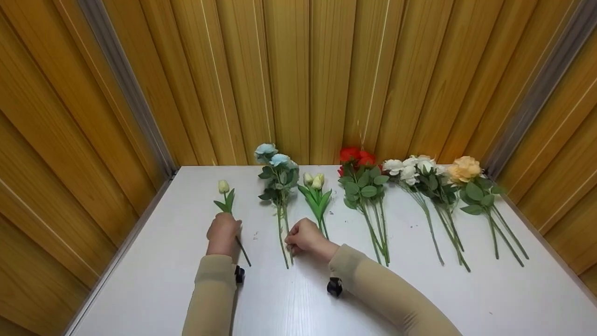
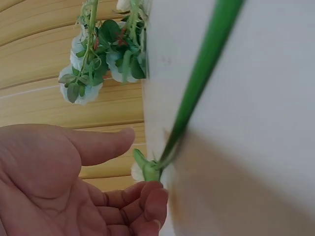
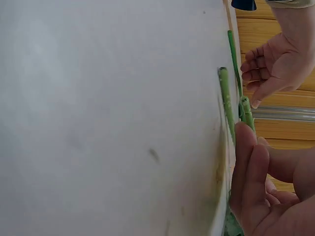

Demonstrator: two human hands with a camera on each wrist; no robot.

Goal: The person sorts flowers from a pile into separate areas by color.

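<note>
My left hand (image 1: 224,232) is over the stem of a single pale tulip (image 1: 223,186) lying on the table at left. In the left wrist view its thumb stands away from the fingers, and the fingertips touch the tulip's green stem (image 2: 201,73) near the leaf base. With thumb and fingers, my right hand (image 1: 308,235) pinches the lower end of one blue rose stem, its cut end (image 3: 247,110) poking out past the fingertips. The blue roses (image 1: 280,160) lie with their heads toward the back edge. Another blue rose stem (image 3: 225,88) lies beside the pinched one.
Two pale tulips (image 1: 318,181) lie just right of the blue roses. Farther right are red roses (image 1: 366,158), white flowers (image 1: 409,175) and a peach-coloured flower (image 1: 465,169), stems toward me. Wood-patterned walls (image 1: 289,79) enclose the white table (image 1: 158,280).
</note>
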